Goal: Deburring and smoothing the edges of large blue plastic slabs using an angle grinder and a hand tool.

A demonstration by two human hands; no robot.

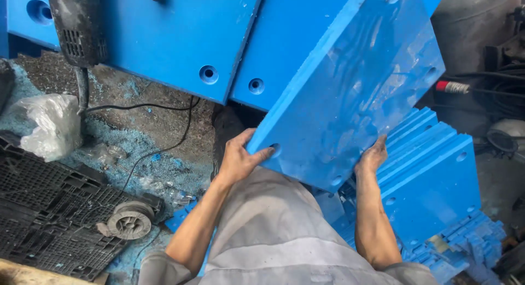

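Both hands are on it: a thick, flat blue plastic slab (350, 93) with round drilled holes, tilted up in front of the person, its long axis running from low near the body up and away to the upper right. The left hand (240, 156) curls over the slab's lower left corner, fingers wrapped onto the face, thumb below by a hole. The right hand (373, 156) presses flat and spread against the lower right edge, fingers pointing up; whether the thumb hooks behind, I cannot tell. The slab sits just ahead of and above both hands, and the left looks to have the fuller grip.

Behind it, more blue plastic panels (180, 39) stand leaning, and under the right arm lies a stack of blue slabs (432, 175) with stepped edges. On the floor to the left: blue shavings (126, 137), a black plastic pallet (49, 208), a crumpled clear plastic bag (46, 124), a grey power tool (76, 22) with its black cable (158, 132), cut off at the top. The slab's far end runs out of view, and its underside is hidden.
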